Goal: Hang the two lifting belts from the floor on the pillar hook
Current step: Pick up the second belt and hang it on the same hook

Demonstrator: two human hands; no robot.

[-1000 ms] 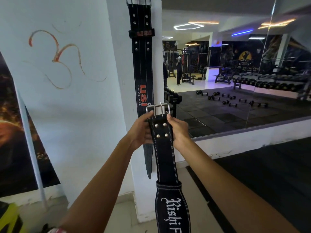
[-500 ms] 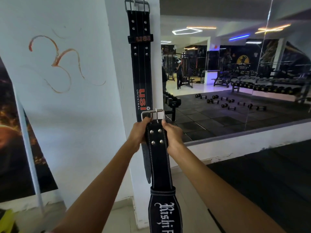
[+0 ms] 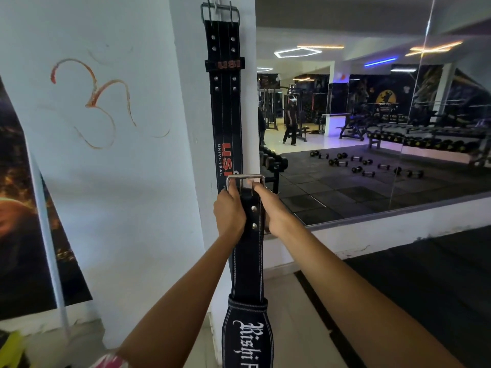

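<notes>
Item 1: second belt (image 3: 248,264), black leather with white stitching and white gothic lettering on its wide lower part. Held upright at centre frame, its metal buckle (image 3: 245,179) uppermost, two rivets showing between the hands. Its lower end runs out of frame at 6 o'clock. The buckle overlaps the lower stretch of item 2.

Item 2: first belt (image 3: 225,107), black, with a red "USI" mark and "UNIVERSAL" in white. Hangs straight down the pillar face at 12 o'clock from item 1, its own steel buckle (image 3: 220,12) at the top edge of frame. The hook itself cannot be made out.

Item 3: left hand (image 3: 229,208), closed around the left edge of the second belt just under the buckle, thumb reaching up to the frame of the buckle.

Item 4: right hand (image 3: 271,205), closed on the right edge of the same belt, fingers extended toward the buckle at 11 o'clock.

Item 5: pillar (image 3: 191,144), white, carrying both belts along its front corner. A faint orange scrawl (image 3: 98,102) marks the wall at 9 o'clock.

Item 6: mirror (image 3: 372,123), at 3 o'clock of the pillar, reflecting a gym floor with scattered dumbbells (image 3: 364,163) and a standing person.
</notes>
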